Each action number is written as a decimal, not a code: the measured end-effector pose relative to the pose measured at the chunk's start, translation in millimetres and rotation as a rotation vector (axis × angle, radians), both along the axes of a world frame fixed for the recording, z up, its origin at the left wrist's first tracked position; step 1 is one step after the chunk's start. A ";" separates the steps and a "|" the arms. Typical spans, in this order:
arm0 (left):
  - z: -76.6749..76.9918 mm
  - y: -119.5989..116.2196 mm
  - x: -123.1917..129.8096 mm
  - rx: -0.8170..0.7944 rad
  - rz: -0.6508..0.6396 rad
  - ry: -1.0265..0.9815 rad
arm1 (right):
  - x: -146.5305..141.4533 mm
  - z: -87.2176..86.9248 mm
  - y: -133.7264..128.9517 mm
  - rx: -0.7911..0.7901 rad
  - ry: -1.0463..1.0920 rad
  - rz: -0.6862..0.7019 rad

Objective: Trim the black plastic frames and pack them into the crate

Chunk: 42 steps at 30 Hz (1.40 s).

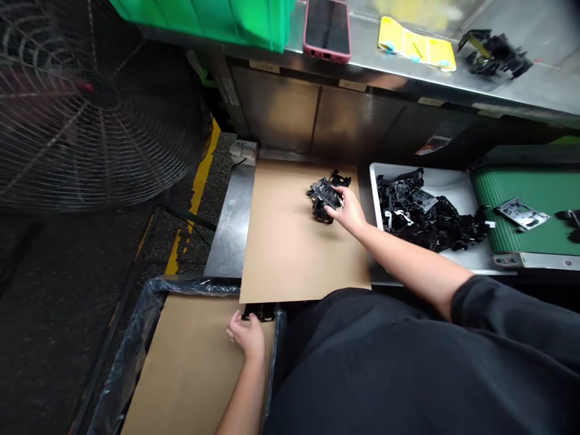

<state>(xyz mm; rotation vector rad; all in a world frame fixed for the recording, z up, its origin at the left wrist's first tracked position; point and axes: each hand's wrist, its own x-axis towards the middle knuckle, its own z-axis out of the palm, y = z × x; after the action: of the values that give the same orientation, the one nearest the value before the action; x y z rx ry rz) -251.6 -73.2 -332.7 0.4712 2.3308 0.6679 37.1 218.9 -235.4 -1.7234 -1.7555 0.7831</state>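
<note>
Hands: well apart, one on each of two cardboard sheets, not touching each other.
Right hand: the right hand [348,208] sits over a small bunch of black plastic parts [322,196], fingers closed on top of the bunch, which lies on the sheet.
Left hand: the left hand [247,335] is lower down, its fingers curled at the near edge of the upper cardboard sheet [290,254], just beside a dark piece [258,312] in the gap below that edge. Whether it grips anything cannot be told.
Lower sheet: a second cardboard sheet [185,362] lies inside a bin lined with a black plastic bag [131,338].
Right of the sheet: a white tray [446,187] is heaped with more black plastic parts [421,211], and beyond it a green conveyor belt [534,238] carries a flat metal-faced part [521,213].
Table: the upper sheet lies on a stainless steel table [231,223].
Upper shelf: a phone in a pink case [327,30], a yellow label sheet [417,45] and a black assembly [493,54] lie there, under the corner of a green crate [203,18].
Left side: a fan guard [90,115] stands over a floor with a yellow stripe [199,181].
</note>
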 end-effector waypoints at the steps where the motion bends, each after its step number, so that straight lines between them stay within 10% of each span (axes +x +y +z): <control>1: 16.2 2.9 10.2 0.072 -0.032 -0.065 | 0.2 12.8 -13.1 0.019 0.023 0.031; 7: 124.7 62.1 92.0 0.612 -0.390 -0.692 | 5.8 87.9 -103.6 0.000 0.306 0.543; 14: 200.4 99.5 151.4 0.782 -0.266 -1.022 | 46.3 140.1 -128.5 0.066 0.384 0.619; 18: 215.8 92.3 158.0 0.505 -0.361 -1.162 | 75.2 152.1 -119.9 -0.045 0.460 0.456; 22: 228.9 89.7 169.3 0.279 -0.586 -1.308 | 93.6 158.9 -117.9 -0.293 0.497 0.695; 32: 245.3 76.2 207.2 0.595 -0.482 -1.287 | 116.0 147.9 -135.0 -0.396 0.846 0.175; 42: 241.6 74.9 227.9 0.824 -0.363 -1.002 | 135.3 173.5 -147.6 -0.134 0.599 0.429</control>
<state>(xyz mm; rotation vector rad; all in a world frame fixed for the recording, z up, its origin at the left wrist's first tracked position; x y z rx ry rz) -23.7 1.7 -91.1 0.6777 0.9462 1.2920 172.4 71.3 -61.8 -1.0203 -1.6691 1.4530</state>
